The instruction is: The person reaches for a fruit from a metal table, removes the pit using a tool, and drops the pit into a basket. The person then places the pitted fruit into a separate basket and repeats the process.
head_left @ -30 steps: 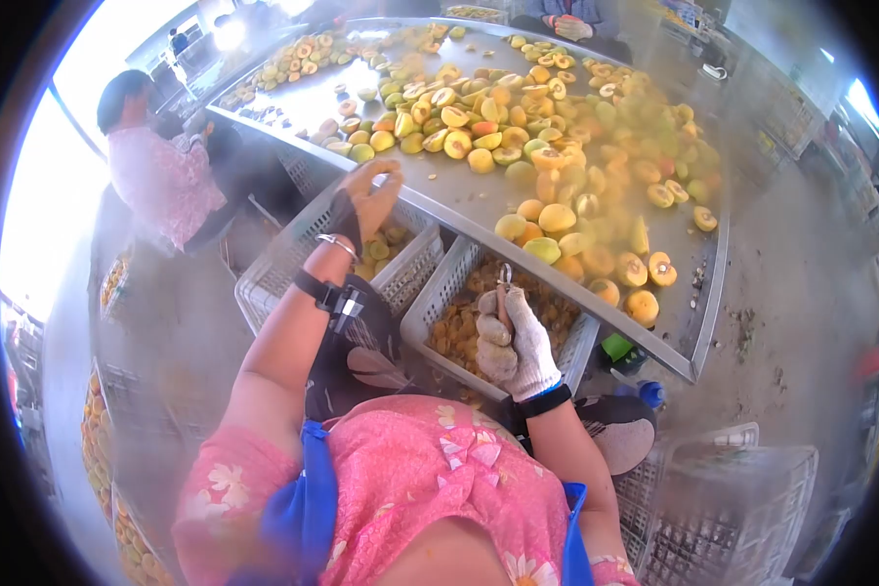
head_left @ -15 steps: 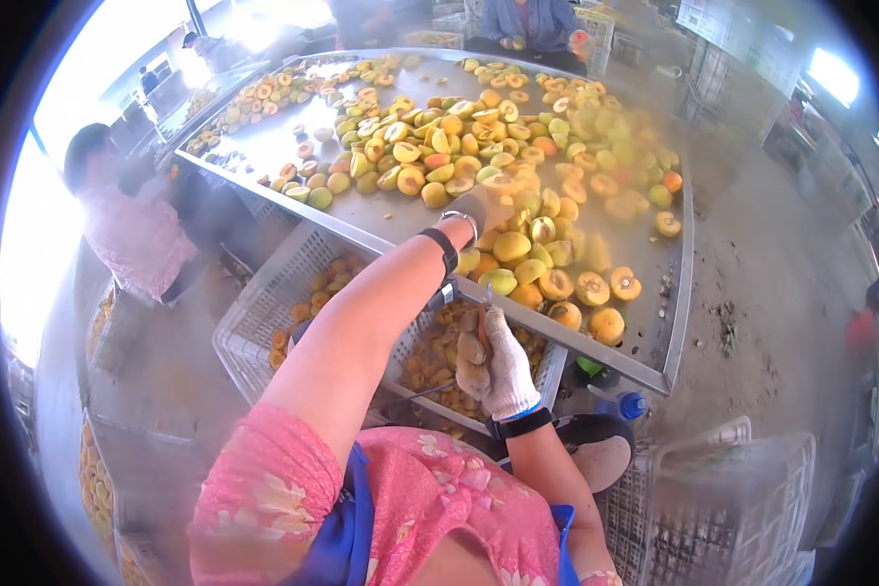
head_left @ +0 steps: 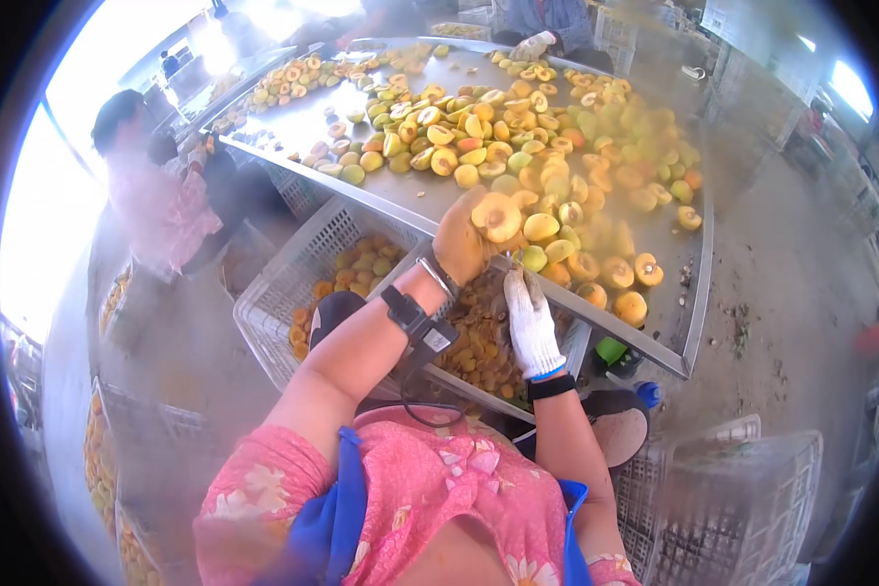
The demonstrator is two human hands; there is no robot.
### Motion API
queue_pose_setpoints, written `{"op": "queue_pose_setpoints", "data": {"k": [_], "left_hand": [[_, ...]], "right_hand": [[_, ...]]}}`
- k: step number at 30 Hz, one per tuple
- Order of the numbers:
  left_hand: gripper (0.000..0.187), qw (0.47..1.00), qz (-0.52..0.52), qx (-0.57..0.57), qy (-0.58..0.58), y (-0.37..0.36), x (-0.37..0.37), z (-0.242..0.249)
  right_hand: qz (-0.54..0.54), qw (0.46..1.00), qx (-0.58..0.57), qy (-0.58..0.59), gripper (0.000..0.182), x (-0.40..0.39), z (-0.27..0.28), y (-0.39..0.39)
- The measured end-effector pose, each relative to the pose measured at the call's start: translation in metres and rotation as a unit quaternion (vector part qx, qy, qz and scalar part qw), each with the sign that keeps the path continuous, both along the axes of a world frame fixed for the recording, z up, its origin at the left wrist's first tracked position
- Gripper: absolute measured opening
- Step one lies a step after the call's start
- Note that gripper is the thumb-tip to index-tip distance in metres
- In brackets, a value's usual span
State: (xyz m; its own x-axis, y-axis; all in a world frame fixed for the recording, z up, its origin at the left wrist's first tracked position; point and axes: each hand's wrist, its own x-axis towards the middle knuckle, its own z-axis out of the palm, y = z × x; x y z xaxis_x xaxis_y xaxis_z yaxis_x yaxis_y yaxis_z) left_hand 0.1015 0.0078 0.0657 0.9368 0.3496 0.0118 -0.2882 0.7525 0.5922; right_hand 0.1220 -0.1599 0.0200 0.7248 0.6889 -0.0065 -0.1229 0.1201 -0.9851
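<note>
My left hand [head_left: 459, 239] is closed on a halved peach [head_left: 498, 217], cut face toward me, at the near edge of the metal-rimmed table [head_left: 410, 200]. Just right of it and lower, my right hand [head_left: 529, 317], in a whitish knitted glove, has its fingers closed on a small metal-tipped tool [head_left: 509, 260]. The tool's tip points up near the fruit; its handle is mostly hidden by the glove. Below both hands stands a crate [head_left: 574, 350] with many fruit pieces [head_left: 474, 347] inside. A pile of halved peaches [head_left: 479, 127] covers much of the table.
Another white crate [head_left: 264, 311] holding fruit stands left of my knees. Stacked crates [head_left: 723, 488] are at lower right, near a blue-capped bottle [head_left: 648, 393]. One person [head_left: 156, 195] sits at the left; a gloved person [head_left: 547, 29] works across the table.
My left hand has drawn back from the pile toward me and now holds a peach half. My right hand has moved up and slightly right, closer to it. The view has shifted slightly.
</note>
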Motion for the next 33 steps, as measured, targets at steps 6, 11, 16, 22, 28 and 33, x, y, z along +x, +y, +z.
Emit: {"op": "queue_pose_setpoints", "data": {"k": [6,11,16,22,28,33], "left_hand": [[0.033,0.702,0.249,0.664,0.063,-0.023,-0.024,-0.035],[0.029,0.788,0.250,0.562,0.038,-0.018,-0.006,-0.068],[0.033,0.899,0.232,0.369,0.031,-0.037,-0.012,-0.054],[0.026,0.934,0.307,0.175,0.060,-0.059,-0.017,-0.034],[0.034,0.977,0.150,0.138,0.063,-0.047,-0.036,-0.002],[0.035,0.951,0.174,0.254,0.021,-0.047,-0.037,-0.004]], "right_hand": [[-0.017,0.995,-0.021,-0.093,0.050,-0.002,0.006,0.001],[-0.008,0.996,-0.061,-0.070,0.048,-0.006,0.021,-0.006],[0.024,0.985,-0.099,-0.140,0.044,-0.007,0.020,-0.010],[0.064,0.908,-0.103,-0.401,0.045,0.001,-0.027,-0.009],[0.081,0.992,-0.028,-0.090,0.054,-0.022,0.013,-0.010],[0.151,0.988,-0.008,0.038,0.053,-0.018,0.008,-0.013]]}}
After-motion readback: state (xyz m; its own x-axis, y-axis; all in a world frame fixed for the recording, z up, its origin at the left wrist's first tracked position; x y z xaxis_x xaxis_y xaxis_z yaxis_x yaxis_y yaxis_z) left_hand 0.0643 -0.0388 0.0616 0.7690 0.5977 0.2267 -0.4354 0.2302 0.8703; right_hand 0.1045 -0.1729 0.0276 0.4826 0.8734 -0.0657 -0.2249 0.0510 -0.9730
